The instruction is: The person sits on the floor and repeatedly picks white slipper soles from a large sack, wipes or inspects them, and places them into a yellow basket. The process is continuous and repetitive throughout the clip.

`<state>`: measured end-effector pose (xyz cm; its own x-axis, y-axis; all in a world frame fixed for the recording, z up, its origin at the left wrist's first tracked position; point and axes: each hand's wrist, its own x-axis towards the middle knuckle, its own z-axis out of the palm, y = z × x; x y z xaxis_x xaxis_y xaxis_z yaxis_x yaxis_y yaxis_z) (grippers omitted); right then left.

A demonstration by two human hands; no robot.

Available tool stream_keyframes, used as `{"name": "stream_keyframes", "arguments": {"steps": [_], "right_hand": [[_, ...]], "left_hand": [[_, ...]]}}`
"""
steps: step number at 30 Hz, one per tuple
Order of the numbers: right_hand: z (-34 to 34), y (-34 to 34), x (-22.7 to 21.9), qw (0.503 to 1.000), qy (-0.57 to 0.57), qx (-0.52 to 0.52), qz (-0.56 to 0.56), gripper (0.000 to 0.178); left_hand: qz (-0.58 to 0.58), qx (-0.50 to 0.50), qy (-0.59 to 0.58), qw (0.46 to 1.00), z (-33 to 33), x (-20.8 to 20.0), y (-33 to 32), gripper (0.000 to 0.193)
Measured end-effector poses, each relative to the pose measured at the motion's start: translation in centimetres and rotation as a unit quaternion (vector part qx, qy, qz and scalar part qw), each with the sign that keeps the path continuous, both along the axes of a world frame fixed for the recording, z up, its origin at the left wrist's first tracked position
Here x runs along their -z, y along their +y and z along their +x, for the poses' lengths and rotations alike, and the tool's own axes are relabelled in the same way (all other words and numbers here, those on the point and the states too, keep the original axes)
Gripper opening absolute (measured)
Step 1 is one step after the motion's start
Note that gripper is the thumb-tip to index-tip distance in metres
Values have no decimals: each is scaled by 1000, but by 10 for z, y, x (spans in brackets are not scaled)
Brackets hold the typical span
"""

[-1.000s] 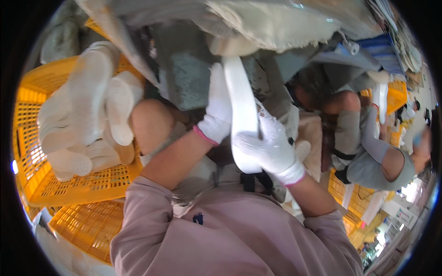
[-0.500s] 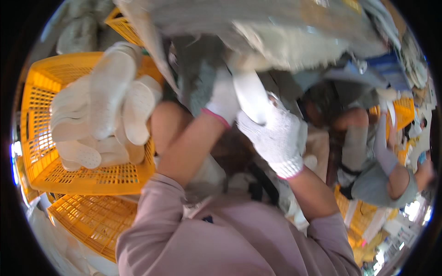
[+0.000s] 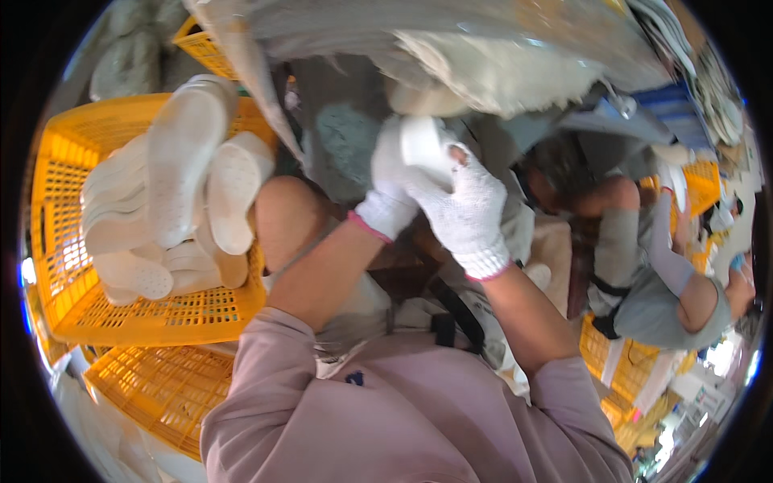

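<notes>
Both my hands wear white knit gloves and meet near the upper middle. My right hand point(image 3: 465, 211) is closed over the end of a white shoe sole point(image 3: 425, 142), pressing it up toward a dirty grey machine surface point(image 3: 483, 72). My left hand point(image 3: 388, 189) grips the same sole from the left side, just behind the right hand. Most of the sole is hidden by the gloves. My bare knee point(image 3: 286, 219) shows below left of the hands.
A yellow plastic crate point(image 3: 161, 310) at left holds a pile of several white shoe soles point(image 3: 173, 201). A second yellow crate point(image 3: 157, 386) lies below it. Another person point(image 3: 652, 266) sits at right among more yellow crates point(image 3: 700, 181).
The long white sole was held upright in front of me; both hands have since raised it and closed together over its end against the machine. The view shifted slightly.
</notes>
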<state>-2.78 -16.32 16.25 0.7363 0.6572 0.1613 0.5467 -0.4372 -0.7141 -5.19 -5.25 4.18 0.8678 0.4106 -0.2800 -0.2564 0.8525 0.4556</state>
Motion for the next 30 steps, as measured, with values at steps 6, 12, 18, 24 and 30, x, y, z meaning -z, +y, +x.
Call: {"name": "stream_keyframes", "arguments": {"steps": [6,12,18,24,30], "right_hand": [[-8,-23,-53,978,148,-50,-138,37],[-21,-1,-84,957,-151,-124,-213,23],[-27,-50,-59,952,-189,-194,-144,19],[-56,-182,-16,829,517,140,159,47],[-28,-100,-10,851,475,163,155,41]], "left_hand": [[-78,-19,-139,987,8,16,7,41],[80,-59,9,995,45,21,28,44],[-218,128,-383,888,22,2,13,62],[-200,-39,-21,979,-7,-11,-30,61],[-168,63,-244,953,6,-31,11,49]]}}
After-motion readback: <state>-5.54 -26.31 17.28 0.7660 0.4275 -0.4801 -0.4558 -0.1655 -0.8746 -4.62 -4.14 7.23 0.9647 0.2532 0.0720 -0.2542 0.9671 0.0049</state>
